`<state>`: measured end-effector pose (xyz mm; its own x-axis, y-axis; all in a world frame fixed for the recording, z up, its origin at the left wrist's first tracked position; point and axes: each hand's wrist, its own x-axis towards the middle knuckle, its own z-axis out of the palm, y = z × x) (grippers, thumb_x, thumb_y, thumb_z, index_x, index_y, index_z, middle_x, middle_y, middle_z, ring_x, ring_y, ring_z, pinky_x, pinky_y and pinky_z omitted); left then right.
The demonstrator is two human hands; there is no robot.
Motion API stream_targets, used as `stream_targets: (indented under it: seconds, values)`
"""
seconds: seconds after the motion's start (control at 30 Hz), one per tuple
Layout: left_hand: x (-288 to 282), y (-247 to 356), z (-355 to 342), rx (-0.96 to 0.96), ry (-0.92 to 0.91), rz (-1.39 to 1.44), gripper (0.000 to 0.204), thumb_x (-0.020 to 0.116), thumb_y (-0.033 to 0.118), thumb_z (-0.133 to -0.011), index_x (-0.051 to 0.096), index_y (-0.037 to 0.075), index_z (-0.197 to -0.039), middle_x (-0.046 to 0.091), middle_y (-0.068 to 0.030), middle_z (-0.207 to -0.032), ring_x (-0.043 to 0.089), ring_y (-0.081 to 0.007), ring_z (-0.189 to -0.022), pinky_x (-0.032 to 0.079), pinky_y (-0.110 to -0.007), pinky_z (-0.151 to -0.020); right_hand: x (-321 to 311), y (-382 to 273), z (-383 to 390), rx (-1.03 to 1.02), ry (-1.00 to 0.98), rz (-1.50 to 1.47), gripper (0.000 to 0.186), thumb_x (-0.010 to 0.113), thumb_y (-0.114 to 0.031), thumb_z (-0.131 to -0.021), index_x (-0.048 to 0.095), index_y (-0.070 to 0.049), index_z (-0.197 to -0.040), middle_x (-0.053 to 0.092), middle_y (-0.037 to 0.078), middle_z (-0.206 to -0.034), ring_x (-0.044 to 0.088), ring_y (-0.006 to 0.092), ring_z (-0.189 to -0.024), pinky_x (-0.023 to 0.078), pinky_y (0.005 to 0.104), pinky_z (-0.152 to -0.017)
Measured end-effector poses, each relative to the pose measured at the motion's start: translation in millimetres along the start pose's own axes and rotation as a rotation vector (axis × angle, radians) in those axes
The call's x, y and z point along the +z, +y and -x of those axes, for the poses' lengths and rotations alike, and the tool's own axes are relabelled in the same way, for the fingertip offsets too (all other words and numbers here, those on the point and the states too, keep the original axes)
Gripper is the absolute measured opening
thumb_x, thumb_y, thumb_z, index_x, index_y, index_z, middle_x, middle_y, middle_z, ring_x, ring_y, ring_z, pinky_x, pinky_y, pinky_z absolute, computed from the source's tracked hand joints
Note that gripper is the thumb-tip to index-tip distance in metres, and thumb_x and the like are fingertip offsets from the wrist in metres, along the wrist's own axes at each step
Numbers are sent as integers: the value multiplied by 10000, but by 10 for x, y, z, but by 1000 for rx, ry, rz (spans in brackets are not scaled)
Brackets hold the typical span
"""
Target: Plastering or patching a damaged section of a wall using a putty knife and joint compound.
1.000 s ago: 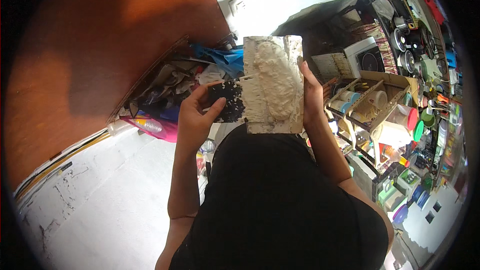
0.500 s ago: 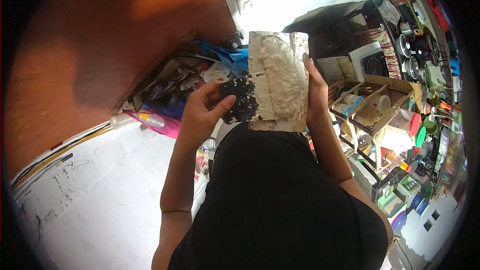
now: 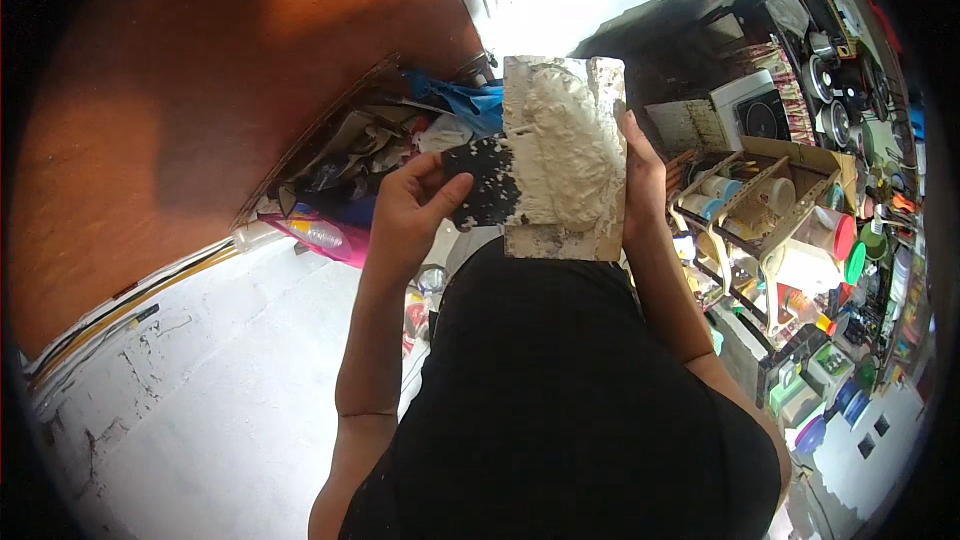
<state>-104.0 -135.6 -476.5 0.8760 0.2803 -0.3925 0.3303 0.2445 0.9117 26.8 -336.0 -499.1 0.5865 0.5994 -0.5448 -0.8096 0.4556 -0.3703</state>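
Pinched between the thumb and fingers of my left hand (image 3: 410, 205) is a thin black scraper (image 3: 475, 180), flecked and partly smeared with pale putty. It lies across the left side of a rectangular board (image 3: 525, 243), which is held upright in the picture above my dark-clad front. A thick, lumpy mound of off-white putty (image 3: 565, 145) runs lengthwise along the board. My right hand (image 3: 643, 175) grips the board's right edge, thumb along the side, with most fingers hidden behind it.
An orange-brown surface (image 3: 180, 90) fills the upper left. Bags and wrappings (image 3: 340, 170) lie behind the board, with cables (image 3: 140, 290) along a white surface (image 3: 230, 390). At the right stand a rack of containers (image 3: 770, 200), a cooktop (image 3: 760, 115), pots and plastic lids.
Both hands, the board and the scraper have shifted a little up and to the right in the picture. The surroundings have shifted slightly right too. The grip looks the same.
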Motion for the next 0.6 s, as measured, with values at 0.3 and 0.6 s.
stream_targets:
  seconds: [0.3,0.6]
  values:
    - [-10,76,-40,124,57,41,90,645,82,-897,621,4,-934,655,-20,-833,571,-47,-745,430,-198,-655,114,19,101,-116,20,89,574,411,-410,-990,375,-16,-1406,506,180,-1354,519,313,-1220,417,446,-1030]
    - [-111,83,-160,159,12,-46,150,647,57,-878,537,52,-777,491,74,-721,428,-7,-679,347,-187,-610,35,54,142,-157,51,79,543,438,-373,-992,393,-13,-1396,516,143,-1332,521,268,-1183,408,395,-1014]
